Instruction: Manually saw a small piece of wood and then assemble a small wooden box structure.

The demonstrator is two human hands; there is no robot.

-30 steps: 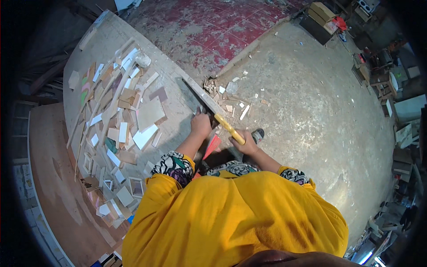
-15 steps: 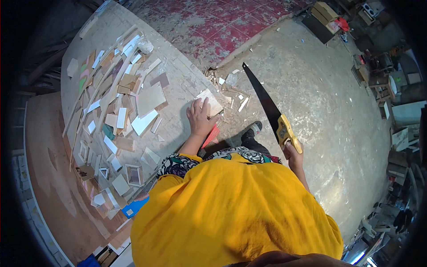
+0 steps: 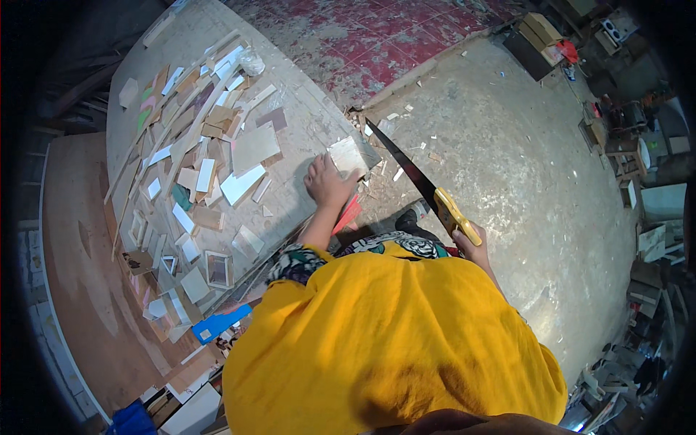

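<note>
My right hand [image 3: 472, 241] is wrapped round the yellow handle of a handsaw [image 3: 415, 172]. The saw's dark blade slants up and left, its tip close to the bench corner but apart from the wood. At that corner lies a small pale wood block [image 3: 348, 157]. My left hand [image 3: 330, 183] grips it from the near left side, thumb along its near edge, the other fingers bent beside it. A red piece [image 3: 348, 214] hangs at the bench edge just below this hand.
Many wood offcuts [image 3: 255, 148] litter the bench [image 3: 290, 109] on the left. A blue flat piece [image 3: 221, 324] lies at the bench's near edge. My foot [image 3: 420, 209] stands on the concrete floor [image 3: 522, 167], below the saw. Scraps lie past the corner; a box [image 3: 540, 30] stands far right.
The saw has swung left and lower, bringing its tip nearer the block. My left fingers have shifted from the block's top toward its left side. The whole view has turned slightly.
</note>
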